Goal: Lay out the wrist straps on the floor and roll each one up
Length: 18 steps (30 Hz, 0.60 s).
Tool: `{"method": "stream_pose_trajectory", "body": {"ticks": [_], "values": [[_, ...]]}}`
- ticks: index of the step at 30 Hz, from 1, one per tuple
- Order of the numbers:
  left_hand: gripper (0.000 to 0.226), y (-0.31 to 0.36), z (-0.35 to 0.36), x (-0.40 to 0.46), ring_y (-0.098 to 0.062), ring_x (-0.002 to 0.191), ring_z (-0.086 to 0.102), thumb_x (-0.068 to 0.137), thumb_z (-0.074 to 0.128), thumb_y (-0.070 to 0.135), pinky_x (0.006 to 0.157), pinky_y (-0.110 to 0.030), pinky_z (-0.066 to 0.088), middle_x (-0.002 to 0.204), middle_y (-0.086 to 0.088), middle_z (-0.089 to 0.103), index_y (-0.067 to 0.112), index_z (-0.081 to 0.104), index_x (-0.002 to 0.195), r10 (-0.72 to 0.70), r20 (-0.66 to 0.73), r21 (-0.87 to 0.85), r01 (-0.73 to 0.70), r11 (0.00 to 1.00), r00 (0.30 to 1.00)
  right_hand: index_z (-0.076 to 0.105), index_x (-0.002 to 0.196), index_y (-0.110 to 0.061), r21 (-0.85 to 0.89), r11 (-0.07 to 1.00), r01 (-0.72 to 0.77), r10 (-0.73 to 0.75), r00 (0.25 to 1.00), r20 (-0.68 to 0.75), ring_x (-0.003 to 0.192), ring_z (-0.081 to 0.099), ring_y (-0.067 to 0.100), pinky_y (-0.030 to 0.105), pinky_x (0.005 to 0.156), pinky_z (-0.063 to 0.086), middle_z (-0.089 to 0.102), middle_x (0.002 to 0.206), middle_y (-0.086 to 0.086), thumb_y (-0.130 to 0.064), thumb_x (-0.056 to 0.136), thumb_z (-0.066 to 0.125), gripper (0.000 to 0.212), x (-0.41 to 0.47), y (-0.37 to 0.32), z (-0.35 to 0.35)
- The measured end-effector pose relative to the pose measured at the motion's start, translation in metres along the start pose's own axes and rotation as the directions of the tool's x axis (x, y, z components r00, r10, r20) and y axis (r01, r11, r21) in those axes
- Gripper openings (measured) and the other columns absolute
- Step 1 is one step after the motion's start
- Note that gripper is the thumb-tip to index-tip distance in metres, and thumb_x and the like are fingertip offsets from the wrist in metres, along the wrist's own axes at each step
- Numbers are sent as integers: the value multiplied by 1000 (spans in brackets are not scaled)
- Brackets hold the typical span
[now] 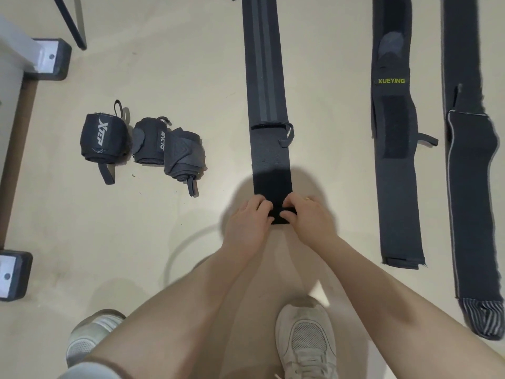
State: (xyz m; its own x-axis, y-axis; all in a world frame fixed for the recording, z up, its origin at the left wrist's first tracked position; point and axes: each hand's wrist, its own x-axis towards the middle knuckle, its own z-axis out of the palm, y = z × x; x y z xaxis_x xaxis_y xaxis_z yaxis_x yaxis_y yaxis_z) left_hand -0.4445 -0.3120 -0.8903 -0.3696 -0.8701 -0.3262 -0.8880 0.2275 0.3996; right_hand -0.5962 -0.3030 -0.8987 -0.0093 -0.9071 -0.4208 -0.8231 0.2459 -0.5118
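Observation:
A long black strap with a grey stripe [266, 105] lies flat on the beige floor, running away from me. Its near end is folded into a small roll [278, 216]. My left hand [247, 222] and my right hand [308, 217] pinch that roll from either side, fingers curled over it. To the right, two more straps lie flat: one marked XUEYING [393, 160] and one with a striped end [470, 187]. At the left stand three rolled straps: one marked XTEP [103, 139], a middle one [149, 143] and a grey one [181, 160].
My legs and white sneakers [306, 340] are at the bottom of the view. Black rubber feet of a white frame [50, 58] sit at the left edge, another foot [12, 274] lower down. A dark metal leg [71, 23] stands at top left.

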Motion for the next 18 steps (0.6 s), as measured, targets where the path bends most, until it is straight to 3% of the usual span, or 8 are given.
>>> {"method": "stream_pose_trajectory", "body": {"ticks": [2, 4, 6, 8, 11, 14, 18], "values": [[25, 0, -2, 0, -23, 112, 48, 91, 58, 23, 86, -28, 36, 129, -3, 48, 10, 59, 114, 22, -16, 45, -22, 999, 1000, 57, 105, -19, 10, 999, -31, 31, 999, -43, 110, 44, 18, 28, 73, 34, 58, 108, -5, -29, 93, 55, 17, -1, 0, 4], [22, -3, -2, 2, -21, 88, 59, 74, 78, 21, 69, -25, 38, 102, -2, 61, 12, 68, 91, 69, -66, 110, -61, 992, 995, 58, 107, -16, 36, 996, -85, 88, 992, -91, 111, 42, 20, 26, 73, 32, 50, 116, -2, -28, 91, 58, 20, -1, -1, 5], [20, -4, 1, 6, -21, 72, 60, 66, 83, 16, 61, -25, 36, 82, 0, 61, 14, 70, 79, 82, -74, 153, -70, 986, 994, 58, 103, -12, 9, 999, -44, 45, 987, -154, 107, 44, 24, 27, 70, 34, 49, 114, 3, -21, 90, 61, 17, 2, -4, 6], [11, -1, 1, 11, -26, 84, 60, 82, 69, 12, 67, -29, 36, 91, -5, 61, 10, 68, 92, 30, -55, 58, -27, 998, 998, 59, 86, -7, -119, 984, 135, -157, 967, -200, 91, 54, 29, 29, 61, 36, 56, 99, 7, -15, 85, 64, 9, 4, -6, 7], [23, -2, -2, 15, -24, 100, 53, 96, 49, 15, 81, -33, 43, 111, -5, 57, 9, 60, 115, -53, -38, -67, 50, 997, 998, 62, 77, -9, -312, 902, 299, -347, 932, -109, 74, 62, 28, 30, 59, 46, 63, 84, 7, -33, 76, 67, 24, 2, 0, 7], [25, -7, -8, 16, -22, 99, 54, 96, 49, 15, 83, -31, 43, 112, -6, 57, 11, 59, 119, -36, -24, -167, 31, 985, 999, 65, 81, -8, -419, 839, 347, -389, 921, -16, 72, 63, 28, 30, 62, 50, 64, 84, 8, -13, 53, 85, 34, 2, 4, 6], [25, -11, -7, 16, -22, 96, 57, 94, 53, 15, 82, -24, 40, 110, -8, 58, 8, 64, 117, -73, -26, -267, 63, 962, 997, 65, 83, -7, -374, 852, 365, -386, 922, 21, 72, 63, 30, 31, 58, 51, 64, 83, 9, -5, 56, 83, 33, 8, 3, 2]]}}
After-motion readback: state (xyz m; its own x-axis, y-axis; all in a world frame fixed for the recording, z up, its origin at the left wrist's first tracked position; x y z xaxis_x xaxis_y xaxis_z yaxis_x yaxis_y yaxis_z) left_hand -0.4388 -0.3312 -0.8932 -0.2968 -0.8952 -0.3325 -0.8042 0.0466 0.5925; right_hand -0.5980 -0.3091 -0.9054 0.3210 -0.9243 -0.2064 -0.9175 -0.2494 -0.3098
